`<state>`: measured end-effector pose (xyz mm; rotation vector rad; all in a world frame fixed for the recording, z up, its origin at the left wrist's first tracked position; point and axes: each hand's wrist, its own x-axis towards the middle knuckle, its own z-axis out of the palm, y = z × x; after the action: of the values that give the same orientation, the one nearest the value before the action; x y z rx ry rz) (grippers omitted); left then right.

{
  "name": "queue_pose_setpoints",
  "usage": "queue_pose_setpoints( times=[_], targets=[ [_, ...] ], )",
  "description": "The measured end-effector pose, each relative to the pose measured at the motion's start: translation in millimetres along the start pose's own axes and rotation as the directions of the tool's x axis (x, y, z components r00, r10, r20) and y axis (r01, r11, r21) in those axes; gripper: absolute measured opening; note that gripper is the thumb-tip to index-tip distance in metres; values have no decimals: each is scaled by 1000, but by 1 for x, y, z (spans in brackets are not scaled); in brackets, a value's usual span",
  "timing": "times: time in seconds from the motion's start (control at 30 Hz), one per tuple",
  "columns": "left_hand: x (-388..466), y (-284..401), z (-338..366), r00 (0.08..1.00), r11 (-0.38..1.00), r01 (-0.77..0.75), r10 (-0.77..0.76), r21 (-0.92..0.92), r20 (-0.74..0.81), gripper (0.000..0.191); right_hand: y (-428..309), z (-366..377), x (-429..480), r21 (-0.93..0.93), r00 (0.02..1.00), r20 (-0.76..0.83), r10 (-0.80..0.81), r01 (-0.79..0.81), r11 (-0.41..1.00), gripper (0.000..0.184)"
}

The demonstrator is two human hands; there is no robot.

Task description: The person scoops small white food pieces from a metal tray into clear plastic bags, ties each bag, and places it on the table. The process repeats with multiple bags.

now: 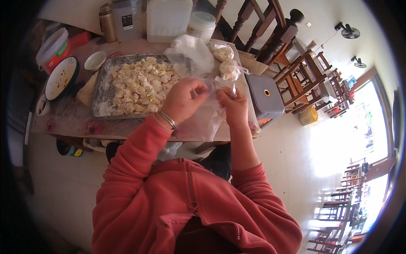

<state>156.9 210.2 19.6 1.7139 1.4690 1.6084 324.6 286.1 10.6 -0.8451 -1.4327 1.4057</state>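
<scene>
Thin clear plastic bags lie and stand crumpled between and beyond my hands. My right hand [234,101] pinches the gathered edge of a clear plastic bag [213,122], thumb against fingers. Just left of it, my left hand [187,98], with metal bangles at the wrist, has thumb and fingertips curled close at the bag's film; its exact hold is unclear. Left of my hands, a metal tray [103,106] dusted with flour holds a heap of folded dumplings [142,84]. Another clear plastic bag [192,55] lies over the tray's right corner. Two filled, knotted bags of dumplings [230,69] rest at the table's right side.
The table [127,128] has a patterned cover. At its left are an enamel basin [62,79], a white bowl [95,61] and a plastic tub [54,52]. A flask [108,23], a large jug [168,20] and a lidded tub [201,25] line the back. A grey stool [265,93] stands right.
</scene>
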Motion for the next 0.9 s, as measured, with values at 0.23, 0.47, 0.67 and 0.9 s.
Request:
queue_pose_setpoints(
  times=[0.23,0.47,0.67,0.9],
  targets=[
    [-5,-8,18,992,982,69,-49,-174,115,30,-2,-1,-5,18,990,122,-78,76,997,13],
    [-4,-13,23,996,990,-14,26,-138,82,11,-1,-5,-8,-48,992,120,-46,52,997,16],
    [-3,-7,20,993,991,-119,118,52,23,11,2,-15,-6,-46,992,122,14,-8,999,21],
    [-4,-2,19,942,890,-336,323,309,93,10,-9,-19,-3,-47,983,170,72,-65,997,27]
  ],
)
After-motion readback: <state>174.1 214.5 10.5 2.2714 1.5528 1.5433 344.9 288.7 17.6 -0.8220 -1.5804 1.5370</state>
